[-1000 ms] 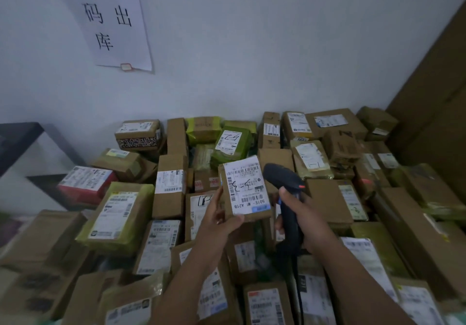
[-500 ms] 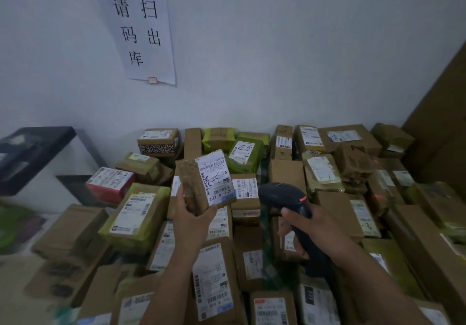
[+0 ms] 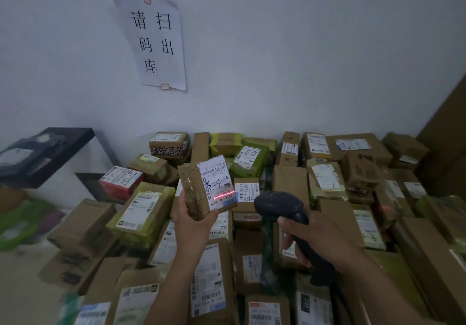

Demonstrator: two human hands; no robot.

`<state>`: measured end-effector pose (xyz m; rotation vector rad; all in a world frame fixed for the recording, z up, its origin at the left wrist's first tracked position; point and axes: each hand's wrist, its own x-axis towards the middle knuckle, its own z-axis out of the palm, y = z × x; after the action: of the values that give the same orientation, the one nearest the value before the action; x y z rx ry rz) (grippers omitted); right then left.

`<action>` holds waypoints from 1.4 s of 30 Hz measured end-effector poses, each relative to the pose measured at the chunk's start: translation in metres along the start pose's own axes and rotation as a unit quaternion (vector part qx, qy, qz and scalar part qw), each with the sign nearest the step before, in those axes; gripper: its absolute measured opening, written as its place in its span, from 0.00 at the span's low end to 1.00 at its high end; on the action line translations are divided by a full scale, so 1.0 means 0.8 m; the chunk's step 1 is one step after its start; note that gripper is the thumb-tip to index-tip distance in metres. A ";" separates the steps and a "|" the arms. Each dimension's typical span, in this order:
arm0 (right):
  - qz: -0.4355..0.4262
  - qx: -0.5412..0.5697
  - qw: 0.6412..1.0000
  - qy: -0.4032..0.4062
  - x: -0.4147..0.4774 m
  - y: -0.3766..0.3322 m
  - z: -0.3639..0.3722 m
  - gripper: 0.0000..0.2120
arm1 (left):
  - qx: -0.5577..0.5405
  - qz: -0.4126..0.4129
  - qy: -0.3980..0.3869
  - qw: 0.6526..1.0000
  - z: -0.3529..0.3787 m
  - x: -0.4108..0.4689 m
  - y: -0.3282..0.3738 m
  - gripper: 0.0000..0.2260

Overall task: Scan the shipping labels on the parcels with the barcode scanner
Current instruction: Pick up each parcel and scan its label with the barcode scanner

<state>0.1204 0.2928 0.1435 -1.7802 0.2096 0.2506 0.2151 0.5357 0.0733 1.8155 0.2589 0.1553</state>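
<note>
Room: white wall (image 3: 277, 59) fills the top of my feed, with a white paper sign with black characters (image 3: 158, 42) taped to it.
Left hand: left hand (image 3: 193, 221) is up over the heap, fingers and thumb wrapped round a small brown cardboard parcel (image 3: 191, 188). It's a firm hold, and the parcel is lifted clear of everything below.
Label: I can see its white shipping label (image 3: 218, 179) turned toward the right side, with handwritten marks on it. A thin red scan line (image 3: 224, 195) lies across its lower part.
Right hand: right hand (image 3: 317, 233) is curled round the handle of a dark handheld barcode scanner (image 3: 277, 204). The head is aimed at that label, near it but not touching.
Pile: under both arms are brown cardboard boxes (image 3: 290, 183) packed edge to edge, most with white labels facing up. A green-wrapped parcel (image 3: 249, 158) shows just past the held one, and a red box (image 3: 121, 182) sits off to the left.
Edges: dark shelf (image 3: 48, 148) against the wall at left, brown panel (image 3: 448, 135) at far right.
</note>
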 end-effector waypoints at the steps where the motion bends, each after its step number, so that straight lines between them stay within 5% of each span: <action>1: 0.000 -0.002 1.000 -0.003 0.000 0.000 -0.001 0.22 | 0.002 0.002 0.002 1.000 0.001 -0.002 0.001 0.42; 8: 0.004 0.007 1.000 0.001 0.001 0.003 -0.014 0.15 | -0.001 -0.019 -0.041 0.999 0.011 -0.014 0.003 0.38; 14: 0.033 0.082 0.993 0.076 0.015 0.029 -0.030 0.14 | 0.070 -0.075 -0.177 0.979 0.059 -0.059 -0.009 0.25; 19: 0.085 0.124 0.984 0.096 0.029 0.067 -0.039 0.17 | 0.250 -0.065 -0.141 0.956 0.099 -0.085 -0.030 0.28; 26: 0.102 0.137 0.982 0.083 0.047 0.090 -0.049 0.18 | 0.274 -0.108 -0.137 0.946 0.135 -0.097 -0.039 0.27; 42: 0.105 0.157 0.980 0.059 0.081 0.092 -0.038 0.19 | -0.088 -0.136 -0.008 0.987 0.092 -0.057 -0.025 0.16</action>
<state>0.1644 0.2467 0.0629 -1.4595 0.4968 0.2482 0.1872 0.4595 0.0366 1.5886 0.4651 -0.0286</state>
